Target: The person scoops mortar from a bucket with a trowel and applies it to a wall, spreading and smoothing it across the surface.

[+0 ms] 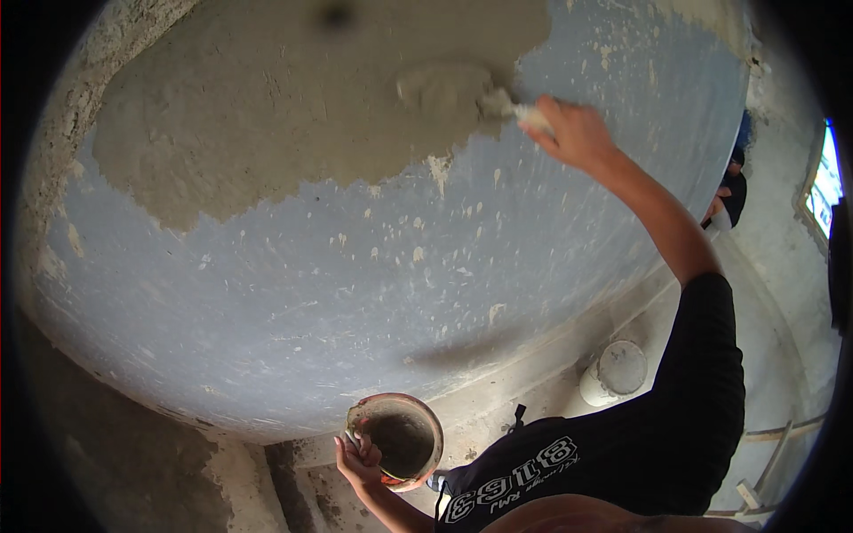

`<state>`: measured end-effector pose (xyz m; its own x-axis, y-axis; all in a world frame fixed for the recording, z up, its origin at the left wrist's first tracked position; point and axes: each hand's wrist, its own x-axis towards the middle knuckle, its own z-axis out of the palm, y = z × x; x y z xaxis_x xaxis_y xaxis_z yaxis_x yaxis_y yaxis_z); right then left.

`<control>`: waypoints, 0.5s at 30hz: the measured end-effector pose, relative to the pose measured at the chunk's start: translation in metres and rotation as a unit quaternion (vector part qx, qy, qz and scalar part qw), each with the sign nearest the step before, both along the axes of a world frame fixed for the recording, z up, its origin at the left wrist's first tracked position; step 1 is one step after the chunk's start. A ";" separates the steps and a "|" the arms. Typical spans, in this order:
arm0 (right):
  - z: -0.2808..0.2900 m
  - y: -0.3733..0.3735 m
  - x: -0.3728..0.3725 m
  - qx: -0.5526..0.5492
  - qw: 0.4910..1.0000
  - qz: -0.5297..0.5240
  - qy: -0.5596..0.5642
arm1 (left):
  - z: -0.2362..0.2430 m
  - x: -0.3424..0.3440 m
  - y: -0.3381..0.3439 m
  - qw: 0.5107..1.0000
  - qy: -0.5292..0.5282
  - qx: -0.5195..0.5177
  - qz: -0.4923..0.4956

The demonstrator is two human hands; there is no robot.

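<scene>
My right hand [573, 133] is closed around the pale handle of a trowel [444, 87] at the upper middle. The trowel's mortar-covered blade lies against the wet grey plaster [293, 98] on the wall, close to the plaster's right edge. Down at the lower middle, my left hand [358, 460] grips the left side of a round bucket [436, 428]. Whether its fingers hold the rim or a handle cannot be made out. Grey mortar [404, 449] shows inside the bucket.
Bare blue-grey wall [355, 302], spotted with splashes, spreads below and right of the plaster. A whitish pail [615, 371] stands on the floor at right. Another person [732, 195] is partly visible beyond the wall's right edge, near a bright opening [825, 178]. Wooden strips [773, 453] lie at lower right.
</scene>
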<state>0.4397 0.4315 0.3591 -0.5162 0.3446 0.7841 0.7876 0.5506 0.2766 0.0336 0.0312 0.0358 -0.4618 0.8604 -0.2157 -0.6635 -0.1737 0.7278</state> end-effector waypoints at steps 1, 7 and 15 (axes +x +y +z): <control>0.019 -0.001 -0.006 0.015 0.999 -0.013 0.035 | 0.001 0.004 0.004 1.000 0.000 0.002 0.004; 0.034 0.012 -0.005 0.049 0.998 -0.025 -0.015 | -0.004 0.016 0.011 0.999 -0.026 0.006 -0.032; 0.004 0.002 0.022 -0.006 0.999 -0.050 -0.004 | 0.000 0.011 0.014 0.997 -0.041 -0.006 -0.058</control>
